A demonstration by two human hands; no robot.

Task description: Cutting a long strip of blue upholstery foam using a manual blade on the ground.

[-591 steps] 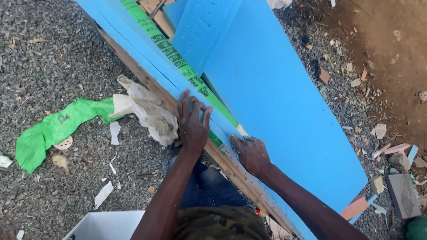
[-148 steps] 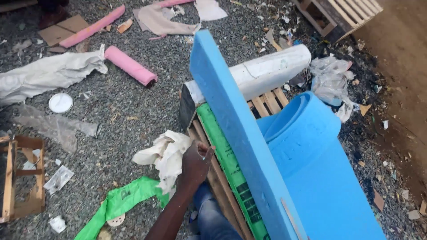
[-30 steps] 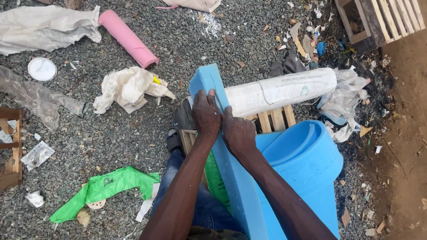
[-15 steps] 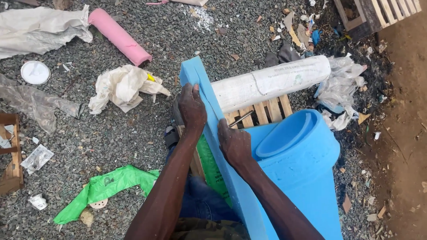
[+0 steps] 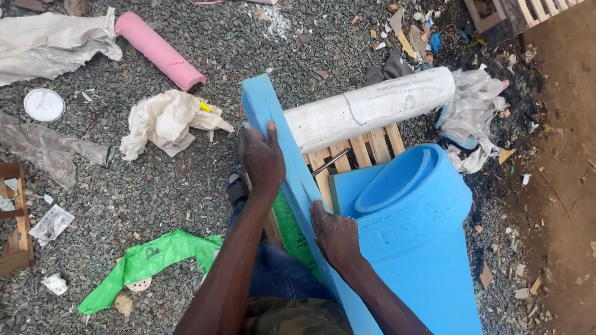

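Right hand (image 5: 335, 232) lower on blue foam slab (image 5: 273, 124)

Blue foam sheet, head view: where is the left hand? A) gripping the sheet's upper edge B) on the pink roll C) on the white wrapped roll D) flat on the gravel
A: the left hand is clamped over the upper edge of the blue foam sheet, while the right hand presses on the sheet lower down.
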